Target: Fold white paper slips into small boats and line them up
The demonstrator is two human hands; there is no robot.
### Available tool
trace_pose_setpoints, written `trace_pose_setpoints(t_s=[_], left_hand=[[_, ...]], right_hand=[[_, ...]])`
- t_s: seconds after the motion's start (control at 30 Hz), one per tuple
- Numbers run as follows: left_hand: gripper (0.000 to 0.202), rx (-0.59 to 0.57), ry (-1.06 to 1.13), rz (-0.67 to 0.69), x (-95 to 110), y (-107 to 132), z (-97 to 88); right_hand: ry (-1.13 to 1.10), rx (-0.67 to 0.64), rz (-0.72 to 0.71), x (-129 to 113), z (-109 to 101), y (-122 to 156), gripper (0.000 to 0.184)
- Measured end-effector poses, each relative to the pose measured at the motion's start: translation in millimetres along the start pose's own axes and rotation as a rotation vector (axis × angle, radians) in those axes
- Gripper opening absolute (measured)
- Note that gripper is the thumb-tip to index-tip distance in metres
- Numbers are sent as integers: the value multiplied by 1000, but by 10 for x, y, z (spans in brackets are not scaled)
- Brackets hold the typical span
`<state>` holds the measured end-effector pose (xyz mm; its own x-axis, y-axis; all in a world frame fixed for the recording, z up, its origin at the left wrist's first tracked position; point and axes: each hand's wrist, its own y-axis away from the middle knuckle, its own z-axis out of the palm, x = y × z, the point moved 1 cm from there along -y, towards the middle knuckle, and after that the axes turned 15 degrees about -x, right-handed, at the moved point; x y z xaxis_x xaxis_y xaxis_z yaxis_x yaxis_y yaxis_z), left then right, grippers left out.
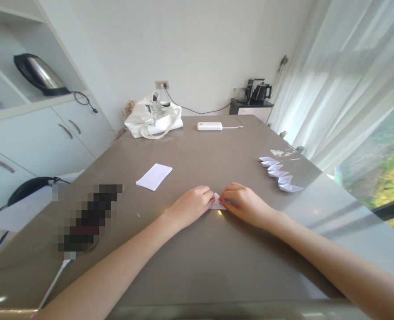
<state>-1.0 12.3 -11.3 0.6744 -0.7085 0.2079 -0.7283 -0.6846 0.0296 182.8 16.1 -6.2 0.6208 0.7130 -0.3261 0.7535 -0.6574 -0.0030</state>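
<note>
Small folded paper piece (217,203) sitting flat on the grey bench (197,266), roughly middle, a bit toward the near side, pinned between both hands. Left hand (192,205) curled knuckles-up with fingertips pressing the paper's left edge; right hand (243,203) doing the same on the right edge, fingers bent down onto it. Neither properly clenched around it, more like pressing and pinching at the edges, so only a little white triangle peeking out between the two. Looks like plain thin sheet stuff: practically weightless, floppy until creased, then holding shape fine. Probably slides easily on that glossy top, hence pressing down rather than lifting. Easy to crush or dog-ear, so best taken at the folded edges or corners with fingertips, lightly, not grabbed across the middle. Row of finished little paper boats (281,174) off to the right, farther out, well apart from the hands. Flat white sheet (154,176) lying to the left and a bit farther back. White handbag (153,118) and a white power bank (209,126) at the far end. Blurred-out patch near left, can't tell what's under it.
</note>
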Motion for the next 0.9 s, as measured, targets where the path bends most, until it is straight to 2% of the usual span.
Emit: trace_pose_setpoints(t_s=[0.17, 0.4, 0.63, 0.9], left_hand=[[23, 29, 141, -30, -21, -21, 4], [20, 19, 156, -98, -15, -31, 24], [10, 79, 240, -163, -49, -26, 25], [15, 151, 355, -178, -60, -13, 63]], right_hand=[[-69, 56, 63, 38, 57, -36, 15], [-193, 61, 126, 51, 47, -55, 12], [-213, 94, 142, 65, 66, -74, 5], [-197, 96, 243, 135, 97, -72, 14]])
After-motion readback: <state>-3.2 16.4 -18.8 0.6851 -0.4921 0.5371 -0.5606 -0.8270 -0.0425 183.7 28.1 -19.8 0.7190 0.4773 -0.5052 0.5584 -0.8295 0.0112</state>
